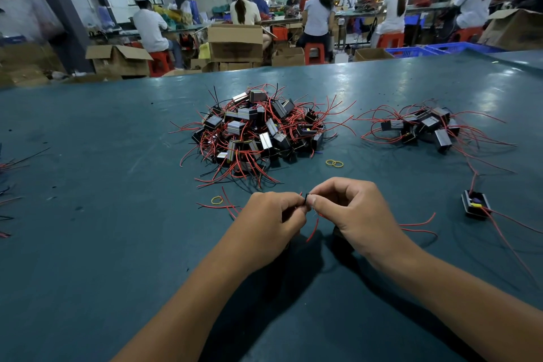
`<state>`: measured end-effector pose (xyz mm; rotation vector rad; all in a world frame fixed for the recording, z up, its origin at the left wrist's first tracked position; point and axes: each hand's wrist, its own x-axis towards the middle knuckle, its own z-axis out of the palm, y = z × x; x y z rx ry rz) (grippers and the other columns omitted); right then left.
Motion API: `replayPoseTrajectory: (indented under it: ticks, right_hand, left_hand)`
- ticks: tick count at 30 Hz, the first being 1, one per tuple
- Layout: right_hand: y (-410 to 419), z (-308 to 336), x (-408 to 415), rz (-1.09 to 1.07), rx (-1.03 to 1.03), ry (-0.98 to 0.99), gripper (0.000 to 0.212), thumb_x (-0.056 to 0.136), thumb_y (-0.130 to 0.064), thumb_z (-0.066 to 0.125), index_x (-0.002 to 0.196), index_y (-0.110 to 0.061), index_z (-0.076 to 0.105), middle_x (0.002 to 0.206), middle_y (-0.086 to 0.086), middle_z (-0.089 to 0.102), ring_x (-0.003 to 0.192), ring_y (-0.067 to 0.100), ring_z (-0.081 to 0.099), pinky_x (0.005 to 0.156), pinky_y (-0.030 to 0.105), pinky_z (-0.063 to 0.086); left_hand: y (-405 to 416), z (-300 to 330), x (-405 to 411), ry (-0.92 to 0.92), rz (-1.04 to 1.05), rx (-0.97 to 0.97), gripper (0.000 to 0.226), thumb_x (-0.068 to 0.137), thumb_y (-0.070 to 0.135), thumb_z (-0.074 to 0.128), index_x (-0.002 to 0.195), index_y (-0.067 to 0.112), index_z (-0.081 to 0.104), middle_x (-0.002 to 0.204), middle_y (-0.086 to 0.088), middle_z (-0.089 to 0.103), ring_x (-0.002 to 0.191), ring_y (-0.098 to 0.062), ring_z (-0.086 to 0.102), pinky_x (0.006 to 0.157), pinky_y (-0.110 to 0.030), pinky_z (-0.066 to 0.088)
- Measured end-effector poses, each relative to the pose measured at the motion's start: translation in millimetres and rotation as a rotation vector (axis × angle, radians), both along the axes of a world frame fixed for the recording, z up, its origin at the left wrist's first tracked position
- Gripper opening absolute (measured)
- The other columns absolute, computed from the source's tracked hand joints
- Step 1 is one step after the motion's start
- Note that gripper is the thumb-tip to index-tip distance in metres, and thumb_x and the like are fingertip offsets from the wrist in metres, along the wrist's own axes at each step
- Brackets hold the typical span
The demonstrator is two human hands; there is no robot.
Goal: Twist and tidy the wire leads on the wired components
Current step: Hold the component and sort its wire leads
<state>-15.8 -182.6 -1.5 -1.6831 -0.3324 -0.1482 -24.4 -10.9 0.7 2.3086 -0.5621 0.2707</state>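
My left hand [271, 222] and my right hand [349, 211] meet fingertip to fingertip above the table, both pinching the thin wire leads [307, 200] of one component. A red lead [313, 229] hangs down between my hands; the component's body is hidden under them. More red leads [420, 228] trail out to the right of my right hand. A big pile of black wired components [255, 132] with red and black leads lies beyond my hands. A smaller group of components [426, 129] lies at the right. One single component [476, 204] sits alone near the right edge.
Yellow rubber bands lie on the green table [102, 244]: one [216, 200] left of my hands, two [334, 163] in front of the pile. Loose wires [8, 167] show at the left edge. Seated workers, cardboard boxes and red stools fill the background.
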Motion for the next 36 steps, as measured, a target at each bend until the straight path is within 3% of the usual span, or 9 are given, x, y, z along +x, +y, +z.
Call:
replayPoseTrajectory:
  ticks: [12, 17, 20, 24, 27, 30, 36]
  right_hand:
    - [3, -4, 1, -0.085, -0.086, -0.024, 0.012, 0.083, -0.009, 0.074, 0.073, -0.015, 0.071, 0.061, 0.000, 0.068, 0.056, 0.006, 0.057, 0.056, 0.022, 0.048]
    - [4, -6, 2, -0.085, -0.091, -0.040, 0.019, 0.084, -0.007, 0.071, 0.068, -0.018, 0.067, 0.054, -0.010, 0.064, 0.050, -0.001, 0.052, 0.052, 0.013, 0.040]
    - [3, -8, 3, -0.086, -0.087, -0.038, 0.019, 0.083, -0.009, 0.071, 0.067, -0.019, 0.067, 0.054, -0.009, 0.062, 0.050, 0.003, 0.050, 0.051, 0.018, 0.039]
    - [2, -8, 1, -0.066, -0.134, -0.081, 0.011, 0.078, -0.023, 0.069, 0.068, -0.020, 0.065, 0.053, -0.010, 0.057, 0.049, 0.004, 0.045, 0.049, 0.019, 0.037]
    - [2, -8, -2, -0.015, -0.185, -0.140, 0.013, 0.081, -0.015, 0.070, 0.070, -0.017, 0.065, 0.053, -0.010, 0.054, 0.049, 0.003, 0.042, 0.048, 0.019, 0.036]
    - [2, -7, -3, 0.008, -0.207, -0.162, 0.014, 0.083, -0.007, 0.069, 0.072, -0.015, 0.065, 0.054, -0.010, 0.051, 0.050, 0.004, 0.039, 0.048, 0.020, 0.034]
    - [2, -4, -7, 0.021, -0.249, -0.235, 0.016, 0.083, -0.002, 0.070, 0.073, -0.013, 0.065, 0.054, -0.012, 0.047, 0.049, 0.002, 0.037, 0.050, 0.015, 0.034]
  left_hand:
    - [-6, 4, -4, -0.006, -0.001, 0.099, 0.031, 0.099, 0.014, 0.052, 0.069, 0.010, 0.050, 0.053, 0.005, 0.037, 0.052, -0.012, 0.033, 0.054, -0.034, 0.029]
    - [-6, 5, -5, -0.002, -0.011, 0.123, 0.026, 0.098, 0.016, 0.052, 0.077, 0.004, 0.060, 0.059, -0.007, 0.050, 0.057, -0.020, 0.040, 0.059, -0.040, 0.035]
    - [-4, 7, -6, -0.008, -0.002, 0.106, 0.020, 0.098, 0.021, 0.056, 0.090, 0.012, 0.072, 0.063, -0.002, 0.062, 0.059, -0.016, 0.051, 0.059, -0.034, 0.040]
    - [1, 13, -6, -0.089, 0.110, -0.022, 0.013, 0.096, 0.023, 0.061, 0.103, 0.019, 0.072, 0.082, 0.010, 0.070, 0.073, -0.003, 0.061, 0.071, -0.020, 0.048]
    - [3, 18, -5, -0.202, 0.070, 0.015, 0.006, 0.093, 0.021, 0.067, 0.097, 0.018, 0.071, 0.087, 0.009, 0.063, 0.076, -0.007, 0.055, 0.071, -0.022, 0.045]
    - [4, 18, -4, -0.195, 0.057, 0.063, 0.006, 0.092, 0.024, 0.068, 0.090, 0.019, 0.070, 0.083, 0.008, 0.058, 0.073, -0.008, 0.051, 0.067, -0.028, 0.044]
    - [6, 17, -3, -0.046, 0.093, -0.042, 0.020, 0.093, 0.032, 0.066, 0.076, 0.024, 0.064, 0.069, 0.012, 0.056, 0.062, -0.004, 0.047, 0.058, -0.016, 0.033]
